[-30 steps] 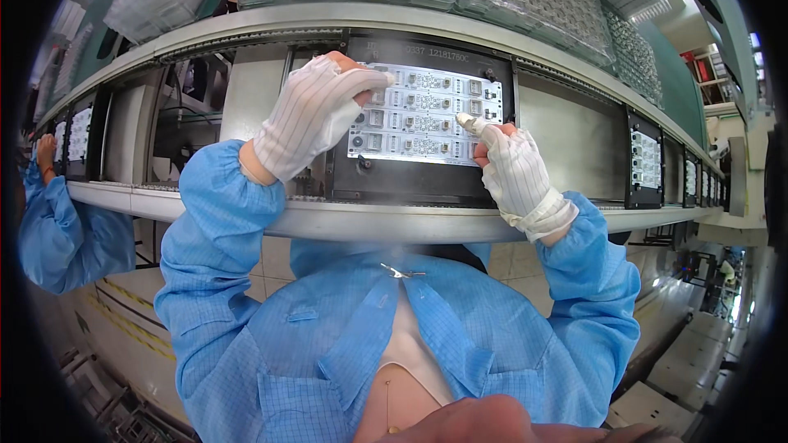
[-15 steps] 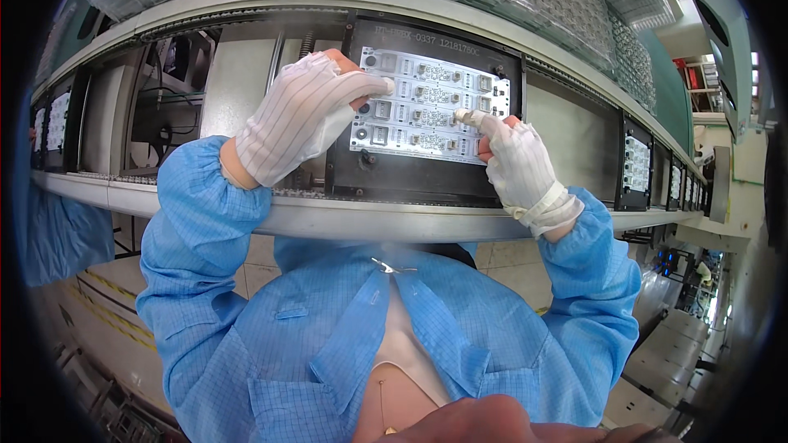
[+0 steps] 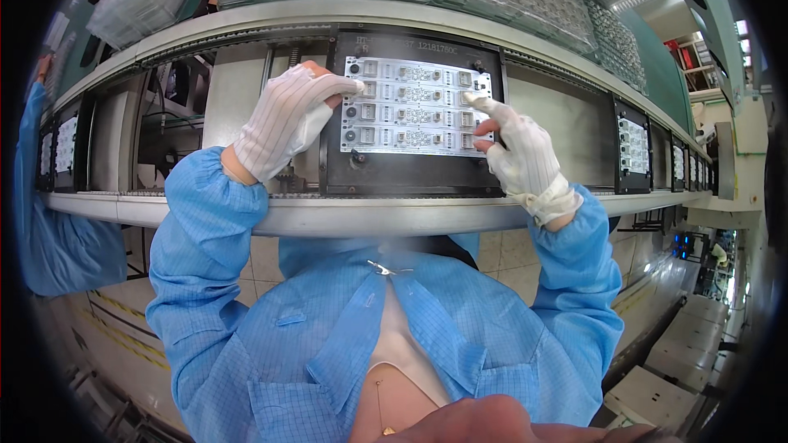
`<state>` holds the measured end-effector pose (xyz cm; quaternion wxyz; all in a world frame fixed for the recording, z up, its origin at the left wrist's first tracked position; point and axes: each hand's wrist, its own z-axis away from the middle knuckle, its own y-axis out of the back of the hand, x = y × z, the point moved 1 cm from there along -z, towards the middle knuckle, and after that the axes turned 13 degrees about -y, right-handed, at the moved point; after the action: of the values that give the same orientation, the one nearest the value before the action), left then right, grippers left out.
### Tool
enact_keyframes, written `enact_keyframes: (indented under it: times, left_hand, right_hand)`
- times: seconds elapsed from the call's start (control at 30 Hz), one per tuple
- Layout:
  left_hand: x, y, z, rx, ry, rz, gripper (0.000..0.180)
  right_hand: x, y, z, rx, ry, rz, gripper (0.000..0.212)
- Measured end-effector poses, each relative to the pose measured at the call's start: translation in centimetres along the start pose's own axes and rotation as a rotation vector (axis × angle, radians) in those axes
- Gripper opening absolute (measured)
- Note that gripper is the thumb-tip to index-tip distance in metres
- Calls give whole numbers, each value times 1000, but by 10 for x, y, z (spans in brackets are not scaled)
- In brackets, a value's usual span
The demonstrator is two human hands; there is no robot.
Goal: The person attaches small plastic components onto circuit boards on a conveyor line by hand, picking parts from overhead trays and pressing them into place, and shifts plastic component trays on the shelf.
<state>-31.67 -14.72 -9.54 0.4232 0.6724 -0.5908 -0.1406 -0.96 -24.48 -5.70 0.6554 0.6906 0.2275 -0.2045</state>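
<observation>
A white circuit board panel with rows of small components lies in a black carrier on the conveyor in front of me. My left hand, in a striped white glove with bare fingertips showing, reaches over the carrier's left side. Its covered index fingertip is at the panel's upper left edge, with the thumb apart below it. On the right, my right hand has its index finger stretched to the panel's right part, near the second row. The other fingers stand apart by the panel's right edge. I see nothing held in either hand.
Metal rails run along the conveyor. Another loaded carrier stands to the right, with more beyond and at far left. Stacked clear plastic trays line the far side. A blue sleeve of another person shows at left.
My left fingertip has drawn back from over the panel to its left edge. My right index fingertip has moved to a farther row, and the right fingers have spread. The view has shifted slightly.
</observation>
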Motion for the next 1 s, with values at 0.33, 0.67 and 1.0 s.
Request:
enact_keyframes:
  times: [0.33,0.67,1.0]
  left_hand:
    - [0,-2,0,-20,26,29,28]
    - [-1,-30,-31,-97,-65,-271,44]
    - [7,-56,-46,-244,-250,-595,34]
  right_hand:
    - [19,-25,31,255,96,226,54]
    - [28,1,9,290,109,193,36]
    - [15,-27,-54,275,224,405,43]
